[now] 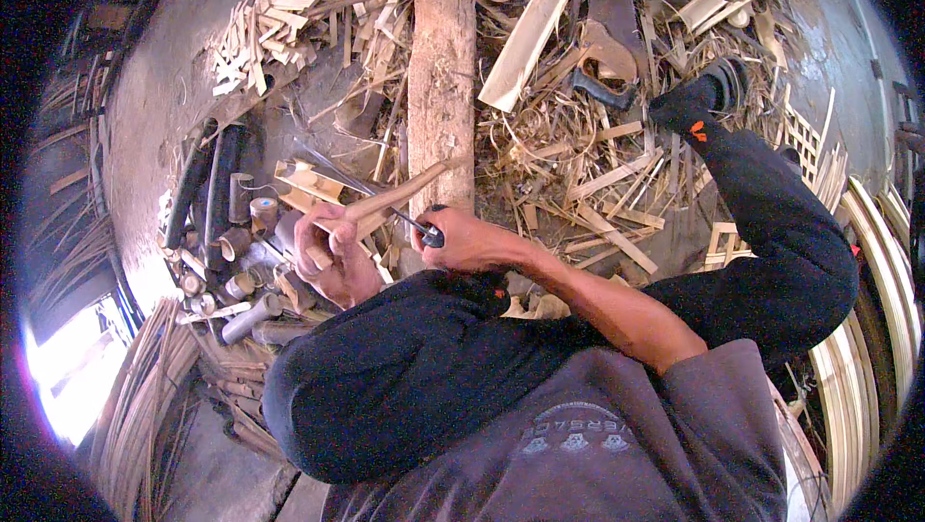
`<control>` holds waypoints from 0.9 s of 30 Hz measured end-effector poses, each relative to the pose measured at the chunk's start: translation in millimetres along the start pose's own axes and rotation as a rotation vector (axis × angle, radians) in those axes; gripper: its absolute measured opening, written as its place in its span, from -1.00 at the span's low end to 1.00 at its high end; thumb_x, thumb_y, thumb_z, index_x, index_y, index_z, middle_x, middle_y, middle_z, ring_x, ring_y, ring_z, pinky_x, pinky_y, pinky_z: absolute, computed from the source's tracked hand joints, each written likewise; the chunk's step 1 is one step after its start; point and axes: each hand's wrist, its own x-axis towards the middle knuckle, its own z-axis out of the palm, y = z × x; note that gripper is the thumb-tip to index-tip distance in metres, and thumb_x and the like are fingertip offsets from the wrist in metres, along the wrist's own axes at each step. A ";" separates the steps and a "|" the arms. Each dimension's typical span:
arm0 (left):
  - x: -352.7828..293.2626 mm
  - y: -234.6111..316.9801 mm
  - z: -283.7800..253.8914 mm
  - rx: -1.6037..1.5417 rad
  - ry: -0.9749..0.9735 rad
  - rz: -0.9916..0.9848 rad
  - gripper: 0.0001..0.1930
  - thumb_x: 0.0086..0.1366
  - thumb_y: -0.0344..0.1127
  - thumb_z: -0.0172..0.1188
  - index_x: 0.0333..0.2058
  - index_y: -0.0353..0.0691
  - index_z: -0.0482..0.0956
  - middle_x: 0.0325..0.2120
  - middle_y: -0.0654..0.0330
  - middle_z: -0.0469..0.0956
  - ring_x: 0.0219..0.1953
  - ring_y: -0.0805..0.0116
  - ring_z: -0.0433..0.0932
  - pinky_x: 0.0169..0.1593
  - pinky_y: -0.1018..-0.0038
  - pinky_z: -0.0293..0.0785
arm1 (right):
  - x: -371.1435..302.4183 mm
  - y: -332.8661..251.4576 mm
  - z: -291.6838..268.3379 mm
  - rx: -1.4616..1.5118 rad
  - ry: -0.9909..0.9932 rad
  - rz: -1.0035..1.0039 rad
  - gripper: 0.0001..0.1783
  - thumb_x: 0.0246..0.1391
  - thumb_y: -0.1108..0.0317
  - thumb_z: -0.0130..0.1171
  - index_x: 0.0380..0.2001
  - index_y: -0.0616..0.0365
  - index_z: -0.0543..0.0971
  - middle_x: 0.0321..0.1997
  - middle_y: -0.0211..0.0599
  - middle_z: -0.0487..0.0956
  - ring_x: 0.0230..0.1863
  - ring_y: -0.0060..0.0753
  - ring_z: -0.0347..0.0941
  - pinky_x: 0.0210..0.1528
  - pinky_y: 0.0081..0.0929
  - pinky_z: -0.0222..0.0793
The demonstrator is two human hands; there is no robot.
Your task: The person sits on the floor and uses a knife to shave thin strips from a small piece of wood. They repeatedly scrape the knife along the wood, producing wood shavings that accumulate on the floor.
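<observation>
Head view | left hand [330, 254] grips pale bamboo stick [400, 194] | right hand [467, 240] holds dark-handled knife [424, 231]

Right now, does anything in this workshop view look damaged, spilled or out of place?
Nothing stands out as damaged. The left hand grips a bamboo stick while the right hand holds a knife against it. Bamboo shavings and offcuts litter the floor around the wooden plank, with a handsaw lying among them.

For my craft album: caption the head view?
Left hand holds a bamboo stick; right hand whittles it with a knife.
</observation>
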 end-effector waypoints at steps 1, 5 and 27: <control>-1.5 5.3 2.0 0.022 -0.004 0.015 -0.54 0.25 0.07 0.15 -0.37 -0.34 0.48 -0.47 0.20 0.40 -0.45 0.38 0.37 -0.35 0.46 0.33 | -2.1 -5.2 -3.8 0.099 -0.073 0.021 -0.75 -0.10 0.34 0.14 -0.36 0.29 0.48 -0.51 0.07 0.53 -0.45 -0.01 0.53 -0.41 -0.15 0.36; 0.4 -0.2 -9.4 0.054 0.077 -0.010 -0.45 0.22 0.18 0.15 -0.36 -0.33 0.47 -0.49 0.20 0.40 -0.44 0.39 0.38 -0.35 0.49 0.33 | -1.2 -6.8 -2.7 -0.144 0.028 0.083 -0.75 -0.13 0.36 0.10 -0.35 0.28 0.45 -0.47 0.09 0.53 -0.44 0.12 0.50 -0.39 -0.07 0.35; 1.2 -5.2 -9.5 -0.138 0.154 -0.148 -0.57 0.18 0.07 0.19 -0.38 -0.25 0.44 -0.56 0.21 0.40 -0.43 0.33 0.41 -0.24 0.37 0.35 | -8.4 83.7 6.1 0.039 0.047 0.312 -0.62 -0.09 0.21 0.11 -0.19 0.18 0.48 -0.43 0.09 0.57 -0.40 0.14 0.52 -0.33 -0.08 0.45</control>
